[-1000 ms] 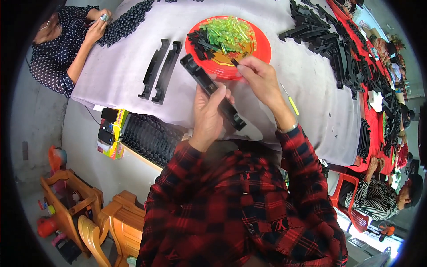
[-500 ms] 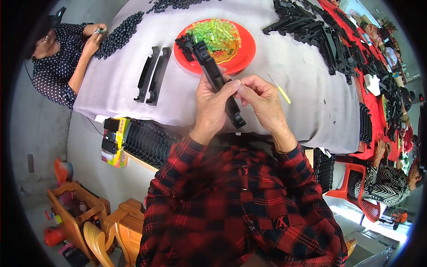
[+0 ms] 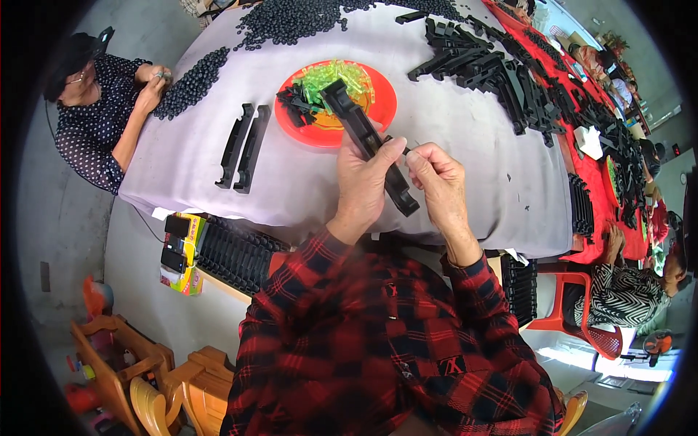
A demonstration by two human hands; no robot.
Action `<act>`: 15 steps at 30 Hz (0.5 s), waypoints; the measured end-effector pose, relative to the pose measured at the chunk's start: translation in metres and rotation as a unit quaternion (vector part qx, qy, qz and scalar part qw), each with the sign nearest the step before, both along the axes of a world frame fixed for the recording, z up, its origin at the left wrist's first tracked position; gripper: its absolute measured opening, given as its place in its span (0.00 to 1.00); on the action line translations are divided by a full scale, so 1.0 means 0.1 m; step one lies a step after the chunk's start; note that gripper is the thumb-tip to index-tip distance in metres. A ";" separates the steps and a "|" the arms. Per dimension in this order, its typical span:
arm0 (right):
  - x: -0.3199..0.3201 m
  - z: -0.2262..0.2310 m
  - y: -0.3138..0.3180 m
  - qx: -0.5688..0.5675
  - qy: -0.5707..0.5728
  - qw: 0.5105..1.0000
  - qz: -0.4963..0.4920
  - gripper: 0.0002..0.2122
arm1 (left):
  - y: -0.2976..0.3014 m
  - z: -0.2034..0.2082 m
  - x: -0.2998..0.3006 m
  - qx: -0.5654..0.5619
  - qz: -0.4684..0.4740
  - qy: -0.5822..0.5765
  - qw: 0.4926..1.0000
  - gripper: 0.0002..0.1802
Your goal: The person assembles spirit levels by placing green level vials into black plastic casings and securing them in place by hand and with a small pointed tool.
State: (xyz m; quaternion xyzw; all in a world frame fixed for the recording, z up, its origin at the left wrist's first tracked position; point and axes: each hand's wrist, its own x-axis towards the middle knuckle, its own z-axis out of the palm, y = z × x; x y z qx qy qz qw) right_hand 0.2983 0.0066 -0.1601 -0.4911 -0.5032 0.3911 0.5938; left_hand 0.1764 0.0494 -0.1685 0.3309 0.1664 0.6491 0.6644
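My left hand (image 3: 361, 187) is wrapped round a long black plastic part (image 3: 354, 118) with a notched end, held tilted above the cloth. My right hand (image 3: 442, 185) is beside it, thumb and forefinger pinched at the part's edge. A small dark bit shows at those fingertips, too small to name. Behind the part lies a red plate (image 3: 387, 102) with translucent green pieces (image 3: 347, 75) and small black pieces (image 3: 295, 107). Two similar long black parts (image 3: 252, 151) rest side by side to the left of the plate.
Heaps of black beads (image 3: 291, 22) cover the far table. Many black parts (image 3: 509, 80) are piled at the right, near a red cloth (image 3: 592, 196). Below the table edge stand boxes of black parts (image 3: 236, 254). A co-worker in a dotted shirt (image 3: 87, 142) sits at the left.
The view has shifted, so the table sits lower. My right fingertips have drawn slightly away from my left thumb, showing the dark bit. The yellow-handled pointed tool is out of sight.
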 end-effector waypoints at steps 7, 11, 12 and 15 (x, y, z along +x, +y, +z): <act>0.05 0.26 -0.10 -0.019 0.084 0.996 -0.024 0.09 | 0.07 0.10 -0.06 -0.052 -0.079 -0.104 0.990 0.27; -0.07 0.33 -0.20 -0.058 0.088 0.994 -0.039 0.09 | 0.09 0.07 0.02 -0.083 -0.049 -0.065 0.993 0.28; -0.09 0.32 -0.19 -0.063 0.085 0.994 -0.038 0.10 | 0.10 0.03 0.04 -0.083 -0.053 -0.065 0.993 0.28; -0.10 0.32 -0.19 -0.070 0.061 0.995 -0.043 0.10 | 0.13 -0.06 0.10 -0.064 -0.069 -0.090 0.991 0.27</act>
